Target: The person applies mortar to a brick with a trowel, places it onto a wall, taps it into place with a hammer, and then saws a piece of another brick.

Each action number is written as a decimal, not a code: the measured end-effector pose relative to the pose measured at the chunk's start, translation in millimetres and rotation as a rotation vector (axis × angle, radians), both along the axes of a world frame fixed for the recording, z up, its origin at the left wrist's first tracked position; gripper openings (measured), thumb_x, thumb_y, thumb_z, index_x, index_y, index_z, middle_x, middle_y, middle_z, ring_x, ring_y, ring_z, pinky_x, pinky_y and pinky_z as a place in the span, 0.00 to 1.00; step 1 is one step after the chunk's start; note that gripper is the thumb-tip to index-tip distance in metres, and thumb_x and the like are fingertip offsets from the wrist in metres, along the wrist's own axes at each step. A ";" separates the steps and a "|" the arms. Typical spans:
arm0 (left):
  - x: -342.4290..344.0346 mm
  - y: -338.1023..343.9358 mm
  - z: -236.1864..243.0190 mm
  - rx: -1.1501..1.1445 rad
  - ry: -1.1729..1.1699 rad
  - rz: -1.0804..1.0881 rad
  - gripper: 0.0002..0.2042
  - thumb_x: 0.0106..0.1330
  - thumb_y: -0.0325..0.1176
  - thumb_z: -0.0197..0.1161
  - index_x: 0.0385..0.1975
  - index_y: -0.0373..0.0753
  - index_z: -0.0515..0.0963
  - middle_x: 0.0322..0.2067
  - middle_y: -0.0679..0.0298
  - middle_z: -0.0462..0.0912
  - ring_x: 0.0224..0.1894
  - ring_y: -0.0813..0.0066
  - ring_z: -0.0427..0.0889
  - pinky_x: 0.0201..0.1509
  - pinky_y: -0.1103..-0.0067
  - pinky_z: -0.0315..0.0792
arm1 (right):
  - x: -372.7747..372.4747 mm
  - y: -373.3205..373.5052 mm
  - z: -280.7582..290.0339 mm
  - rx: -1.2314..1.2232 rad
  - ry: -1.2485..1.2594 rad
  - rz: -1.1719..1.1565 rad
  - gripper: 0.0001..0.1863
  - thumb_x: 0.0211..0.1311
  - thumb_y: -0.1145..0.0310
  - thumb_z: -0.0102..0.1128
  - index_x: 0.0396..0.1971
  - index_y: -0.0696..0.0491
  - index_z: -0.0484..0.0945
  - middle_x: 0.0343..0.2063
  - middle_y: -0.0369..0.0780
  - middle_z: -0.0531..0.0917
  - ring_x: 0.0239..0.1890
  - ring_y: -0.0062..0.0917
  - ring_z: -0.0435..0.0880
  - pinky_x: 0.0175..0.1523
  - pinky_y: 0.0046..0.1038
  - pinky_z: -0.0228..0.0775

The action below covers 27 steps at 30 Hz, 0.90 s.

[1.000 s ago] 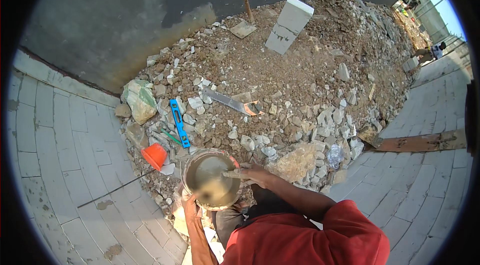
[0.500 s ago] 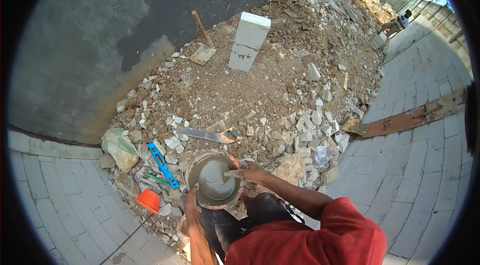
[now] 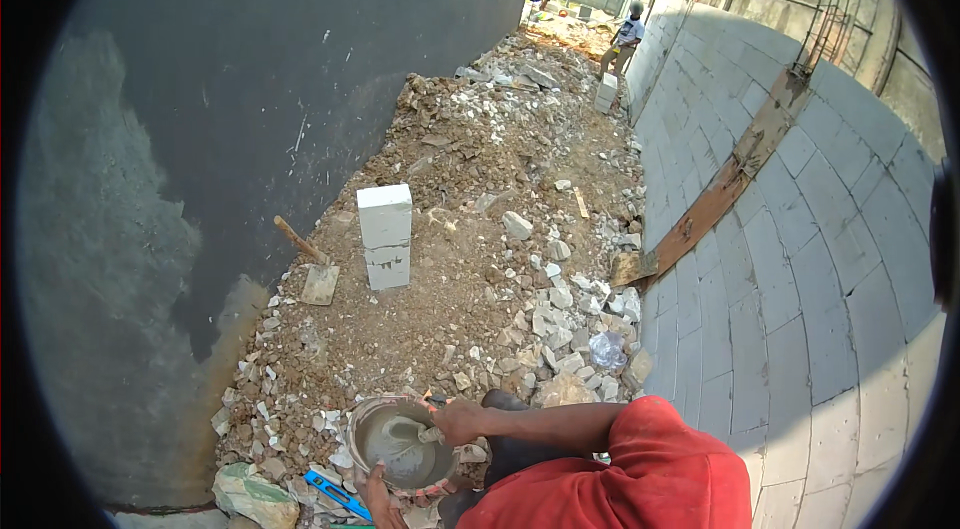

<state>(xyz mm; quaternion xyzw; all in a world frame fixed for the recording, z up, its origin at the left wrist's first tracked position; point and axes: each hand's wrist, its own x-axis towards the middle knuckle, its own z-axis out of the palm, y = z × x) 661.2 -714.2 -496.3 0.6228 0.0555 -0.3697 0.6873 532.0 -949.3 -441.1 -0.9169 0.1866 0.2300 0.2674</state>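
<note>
A round bucket (image 3: 352, 449) with wet grey mortar (image 3: 392, 447) in it sits low in front of me, between my arms. My left hand (image 3: 380, 501) is closed on its near left rim, the thumb at the edge. Over the right side of the bucket my right hand (image 3: 461, 422) is curled, with a mortar-coated part reaching down into the mix. Whether that is a tool or my coated fingers, I cannot make out. Just behind the rim shows the orange-and-black handle of a handsaw (image 3: 433, 398). A blue spirit level (image 3: 338, 495) lies on the rubble left of the bucket.
Beyond the bucket stand upright white blocks (image 3: 385, 219), with a wooden-handled tool (image 3: 318, 279) to their left. Broken stone covers the uneven ground. A dark wall (image 3: 300, 49) rises left, a grey block wall (image 3: 780, 259) right. Another person (image 3: 624, 37) is far off.
The view has tilted up and turned, so the bucket sits lower and the orange container has left the picture. My right hand has shifted at the bucket; the left still holds the rim.
</note>
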 end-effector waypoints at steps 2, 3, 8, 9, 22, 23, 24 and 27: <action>13.6 -22.4 6.5 -0.165 -0.060 -0.002 0.31 0.56 0.18 0.58 0.65 0.32 0.70 0.54 0.55 0.80 0.51 0.63 0.81 0.57 0.74 0.74 | 24.2 -11.6 6.7 0.007 -0.014 0.020 0.21 0.54 0.57 0.65 0.37 0.62 0.83 0.31 0.52 0.87 0.40 0.46 0.88 0.47 0.44 0.79; 22.1 -31.2 7.0 -0.215 -0.038 0.001 0.32 0.57 0.17 0.57 0.66 0.32 0.69 0.56 0.55 0.79 0.53 0.63 0.81 0.58 0.74 0.74 | 38.4 -22.4 14.1 -0.007 0.026 0.079 0.20 0.53 0.57 0.64 0.37 0.61 0.83 0.32 0.52 0.87 0.41 0.47 0.88 0.48 0.43 0.79; 42.3 -119.8 51.2 -0.002 -0.169 -0.076 0.29 0.59 0.24 0.65 0.64 0.33 0.72 0.53 0.58 0.83 0.51 0.68 0.81 0.59 0.78 0.72 | 41.0 -108.3 66.4 -0.237 -0.038 0.043 0.20 0.59 0.58 0.62 0.45 0.57 0.83 0.35 0.48 0.88 0.40 0.44 0.89 0.44 0.45 0.80; 43.9 -138.7 43.6 -0.031 -0.101 -0.048 0.29 0.58 0.23 0.64 0.64 0.33 0.72 0.53 0.57 0.83 0.51 0.68 0.82 0.58 0.77 0.73 | 22.8 -141.9 36.2 -0.253 -0.206 0.132 0.25 0.61 0.55 0.63 0.53 0.54 0.78 0.33 0.47 0.88 0.36 0.45 0.88 0.42 0.45 0.79; 57.2 -396.2 57.9 0.006 -0.049 0.180 0.30 0.58 0.19 0.64 0.65 0.34 0.71 0.51 0.58 0.83 0.49 0.69 0.83 0.55 0.75 0.78 | 81.6 -412.5 11.9 0.056 -0.116 0.157 0.23 0.64 0.52 0.63 0.56 0.46 0.79 0.37 0.49 0.88 0.43 0.46 0.87 0.48 0.44 0.79; 56.8 -418.5 63.9 -0.003 -0.058 0.221 0.28 0.59 0.20 0.65 0.63 0.33 0.72 0.49 0.58 0.84 0.48 0.71 0.83 0.54 0.76 0.77 | 80.6 -441.8 16.1 0.196 -0.130 0.047 0.25 0.63 0.51 0.64 0.56 0.47 0.80 0.41 0.49 0.87 0.45 0.47 0.86 0.51 0.44 0.78; 60.9 -433.0 73.8 -0.008 -0.080 0.258 0.27 0.59 0.20 0.66 0.61 0.31 0.74 0.47 0.58 0.85 0.46 0.72 0.83 0.52 0.76 0.76 | 82.6 -463.8 21.3 0.340 -0.153 -0.068 0.26 0.62 0.51 0.66 0.55 0.49 0.80 0.45 0.50 0.86 0.47 0.47 0.86 0.54 0.45 0.77; 74.0 -462.2 72.8 0.016 -0.046 0.311 0.28 0.58 0.19 0.65 0.62 0.33 0.74 0.47 0.59 0.85 0.47 0.73 0.83 0.54 0.77 0.75 | 86.5 -514.3 23.1 0.390 -0.179 -0.131 0.24 0.60 0.54 0.68 0.55 0.47 0.81 0.46 0.49 0.86 0.50 0.47 0.85 0.55 0.42 0.77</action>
